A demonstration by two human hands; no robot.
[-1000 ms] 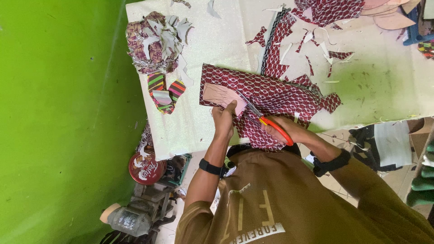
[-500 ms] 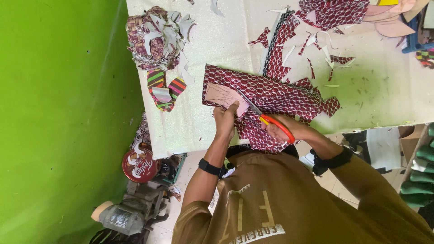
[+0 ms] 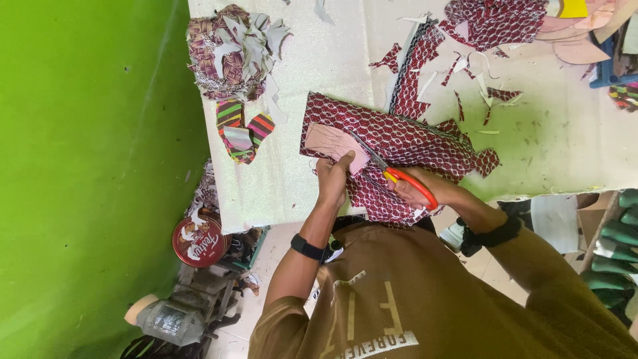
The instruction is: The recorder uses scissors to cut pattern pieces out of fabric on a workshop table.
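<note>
Bright green wall (image 3: pixel 86 166) ran along my left, and the pale worktable (image 3: pixel 332 60) stretched ahead of me, littered with offcuts. I had spread the maroon patterned fabric (image 3: pixel 412 136) flat near the table's front edge, so part of it hung over the edge toward my body; that kept the piece I was working on close and steady. On it lay a pink paper pattern (image 3: pixel 330 142), and my left hand (image 3: pixel 332 178) pressed down on its near edge, fingers flat, to stop it sliding over the cloth. My right hand (image 3: pixel 419 193) was closed through the orange handles of the scissors (image 3: pixel 392 171), whose blades pointed toward ten o'clock and met the cloth right beside the pattern, at about three o'clock from my left hand. The two hands sat near each other but apart, the blades between them.

At eleven o'clock from my left hand lay a striped multicoloured cut piece (image 3: pixel 240 129), and beyond it a heap of scraps (image 3: pixel 229 50). More maroon strips (image 3: pixel 415 66) lay at one o'clock. Below the table, at seven o'clock, stood a round red tin (image 3: pixel 198 240).
</note>
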